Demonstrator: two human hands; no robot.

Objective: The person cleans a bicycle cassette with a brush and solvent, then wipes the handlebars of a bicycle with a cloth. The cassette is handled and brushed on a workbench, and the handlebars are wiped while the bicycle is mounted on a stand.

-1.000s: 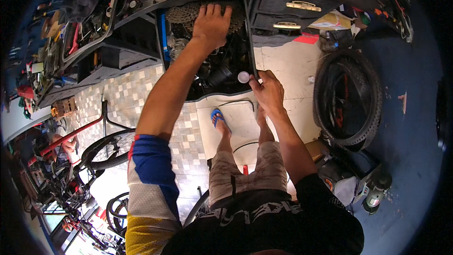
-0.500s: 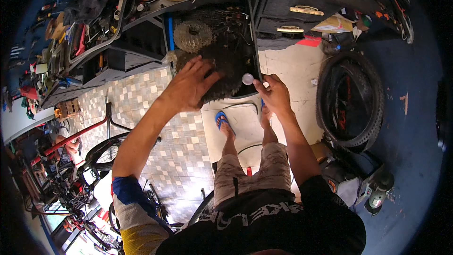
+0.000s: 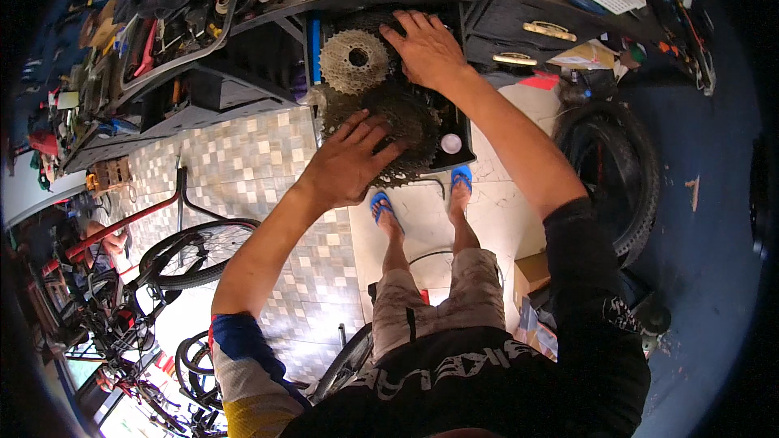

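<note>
A: Taking the middle of the open drawer (image 3: 464, 126) as the clock's centre, what's furthest left?
B: A blue strip (image 3: 316, 49) at ten o'clock, standing along the drawer's side.
A: And the left arm?
B: It rises from the lower left, elbow bent, forearm aimed toward one o'clock. The left hand (image 3: 345, 161) sits palm down at seven o'clock, its fingers spread and the thumb held apart, over the near-left edge of a dark sprocket cluster (image 3: 414, 131).
A: Where are the sprockets, exactly?
B: A silver sprocket cluster (image 3: 355, 65) lies face up at ten o'clock, its centre hole showing. The dark one is at five, near the drawer's front.
A: The right arm?
B: It slants in from five o'clock, almost straight. The right hand (image 3: 426, 50) is at one o'clock, back upward, fingers loosely spread toward eleven; whether they touch the parts beneath, I can't tell.
A: Anything further right?
B: A small pale round cap (image 3: 451, 143), between four and five o'clock, in the front corner.
</note>
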